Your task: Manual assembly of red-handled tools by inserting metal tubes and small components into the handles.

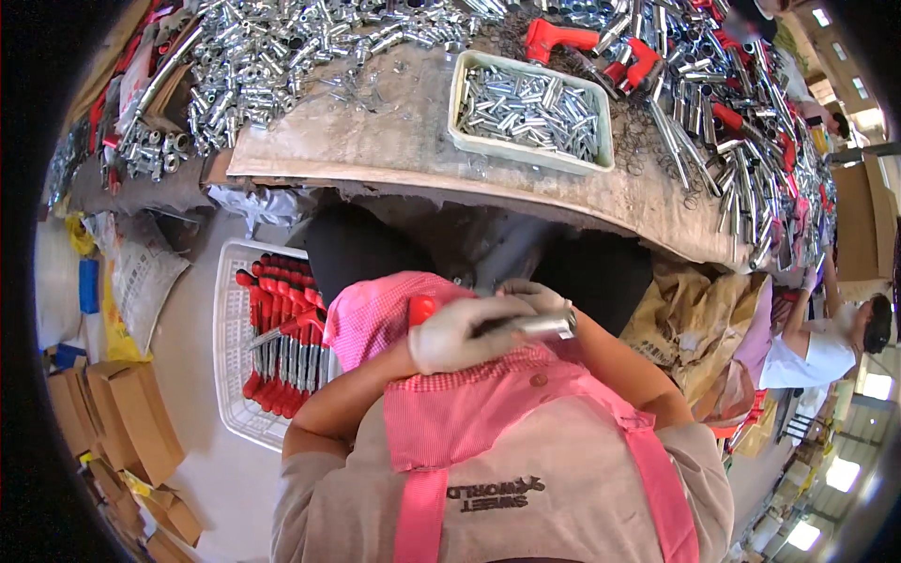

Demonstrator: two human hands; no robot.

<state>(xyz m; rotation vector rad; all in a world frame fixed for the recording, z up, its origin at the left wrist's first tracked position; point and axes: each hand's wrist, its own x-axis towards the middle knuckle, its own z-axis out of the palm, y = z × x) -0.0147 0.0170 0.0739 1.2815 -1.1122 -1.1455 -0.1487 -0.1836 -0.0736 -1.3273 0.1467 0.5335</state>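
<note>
My left hand (458, 335), in a pale glove, is closed around a red-handled metal tool. The tool's red grip (422, 308) shows past the knuckles, and its shiny chrome tube (550, 325) sticks out to the right; motion blurs part of it. Just beyond the tube is my right hand (533, 295), also gloved, with its fingers bent together; what they hold, if anything, is hidden. Both hands are above my lap, over a pink checked apron (375, 314). By my left thigh a white plastic basket (230, 352) holds several red-handled metal tools (286, 342) in rows.
Ahead stands a worktable (375, 141) with a white tray (601, 159) of small metal pins. Heaped chrome sockets (272, 56) cover its far left; metal tubes and red pistol-shaped handles (558, 39) lie at right. Cardboard boxes (136, 418) stand at left. Another person (817, 352) sits at far right.
</note>
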